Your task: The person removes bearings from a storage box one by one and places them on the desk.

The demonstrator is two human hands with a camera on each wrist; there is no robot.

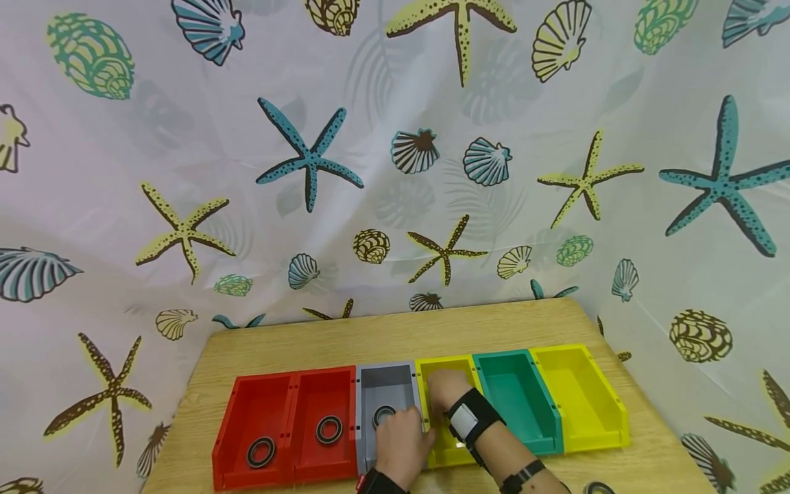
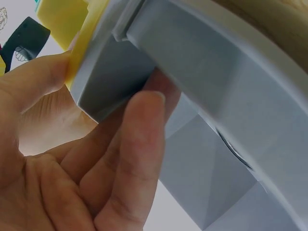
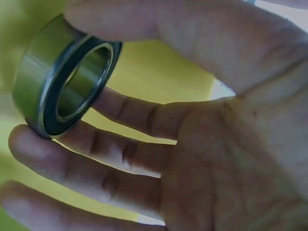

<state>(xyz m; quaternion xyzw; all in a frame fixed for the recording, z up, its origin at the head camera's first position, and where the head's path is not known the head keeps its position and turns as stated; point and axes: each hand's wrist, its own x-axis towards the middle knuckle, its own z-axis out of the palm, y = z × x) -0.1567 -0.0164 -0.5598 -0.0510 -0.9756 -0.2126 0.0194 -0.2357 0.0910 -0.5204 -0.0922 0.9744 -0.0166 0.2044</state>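
Observation:
My right hand (image 1: 448,390) reaches down into the left yellow bin (image 1: 453,455). In the right wrist view it pinches a ball bearing (image 3: 33,84) between thumb and fingertips, tilted, with yellow plastic behind. The head view hides this bearing behind the hand. At the front of the grey bin (image 1: 384,377), my left hand (image 1: 401,442) grips the side wall beside the yellow bin. In the left wrist view the thumb lies against the yellow edge, and the fingers curl round the grey wall (image 2: 113,77). Another bearing (image 1: 376,414) lies in the grey bin, partly covered by the left hand.
To the left, two red bins (image 1: 262,387) hold a bearing each: one near the front (image 1: 250,453), one midway (image 1: 319,431). A green bin (image 1: 509,391) and another yellow bin (image 1: 574,381) stand to the right. One bearing (image 1: 591,486) lies on the wooden table's near edge.

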